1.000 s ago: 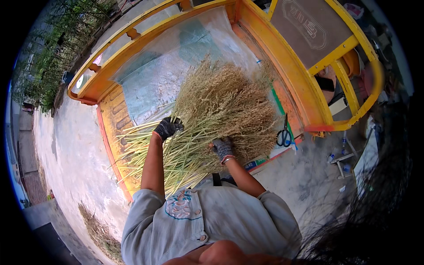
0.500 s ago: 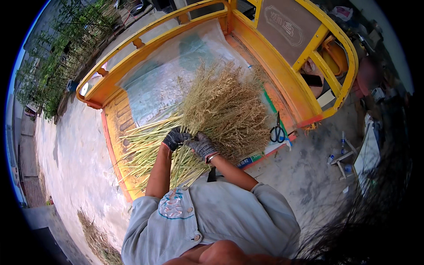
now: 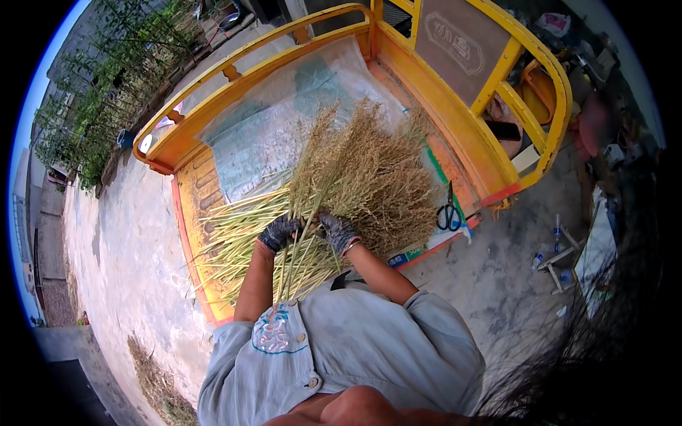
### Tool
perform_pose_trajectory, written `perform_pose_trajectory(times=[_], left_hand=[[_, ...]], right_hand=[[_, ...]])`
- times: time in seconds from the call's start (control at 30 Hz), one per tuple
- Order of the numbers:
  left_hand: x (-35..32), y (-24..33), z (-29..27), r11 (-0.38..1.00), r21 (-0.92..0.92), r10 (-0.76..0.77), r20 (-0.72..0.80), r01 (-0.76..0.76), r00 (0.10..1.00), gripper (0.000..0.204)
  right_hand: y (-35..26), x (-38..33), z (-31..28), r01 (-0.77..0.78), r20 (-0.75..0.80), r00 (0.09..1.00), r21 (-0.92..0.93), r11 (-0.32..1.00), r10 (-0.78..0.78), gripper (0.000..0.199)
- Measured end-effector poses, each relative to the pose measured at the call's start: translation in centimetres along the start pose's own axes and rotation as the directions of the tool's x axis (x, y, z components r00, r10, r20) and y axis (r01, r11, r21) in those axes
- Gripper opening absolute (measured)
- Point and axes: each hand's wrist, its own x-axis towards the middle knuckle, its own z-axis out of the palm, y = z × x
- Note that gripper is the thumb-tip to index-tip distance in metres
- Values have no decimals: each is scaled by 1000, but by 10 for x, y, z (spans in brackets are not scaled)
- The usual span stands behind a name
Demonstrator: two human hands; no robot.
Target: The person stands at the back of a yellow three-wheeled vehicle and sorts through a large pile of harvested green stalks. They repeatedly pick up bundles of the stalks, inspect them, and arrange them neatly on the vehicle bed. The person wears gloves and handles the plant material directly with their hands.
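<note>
A small bunch of seed-headed stalks (image 3: 304,206) stands upright between my two gloved hands, its pale green stems running down toward my shirt. My left hand (image 3: 278,233), in a dark grey knit glove, is closed around the stems. From the other side my right hand (image 3: 337,231), gloved alike, has its fingers closed on the same bunch just under the heads. Beneath and beyond lies a large pile of the same stalks, with bushy brown seed heads (image 3: 387,177) to the right and bare cut stems (image 3: 234,227) to the left.
The pile rests on a plastic sheet (image 3: 256,153) in a yellow cart bed with a railing (image 3: 249,60). Black-handled scissors (image 3: 448,216) lie at the bed's right edge. A dark blade-like piece (image 3: 342,279) shows by my shirt. Dry stalks (image 3: 160,383) lie on the ground, lower left.
My right hand has shifted slightly up along the bunch, its fingers now by the upper stems. The bunch stands more upright, and the view has tilted a little.
</note>
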Motion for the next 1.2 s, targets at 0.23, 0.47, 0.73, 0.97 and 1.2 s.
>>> perform_pose_trajectory(times=[0.23, 0.47, 0.73, 0.97, 1.2], left_hand=[[2, -16, -6, 926, -377, 44, 84, -9, 996, 18], [-7, -7, 2, 852, -523, 41, 45, -11, 998, 27], [-21, 20, 24, 964, -219, 135, -97, -153, 986, 28], [-8, 10, -8, 980, 83, 191, -187, -178, 964, 16], [-6, 60, -49, 891, 420, 292, -242, -172, 925, 9]], right_hand=[[0, 10, 3, -55, 3, 998, -114, 992, 56, 19], [-6, -3, 12, -50, 114, 992, 18, 999, 47, 21], [-8, 8, -7, -56, 54, 997, 35, 998, 54, 21], [-10, -4, -15, 7, 223, 975, 16, 1000, -10, 6], [8, 7, -44, -81, 158, 980, -222, 972, 117, 13]])
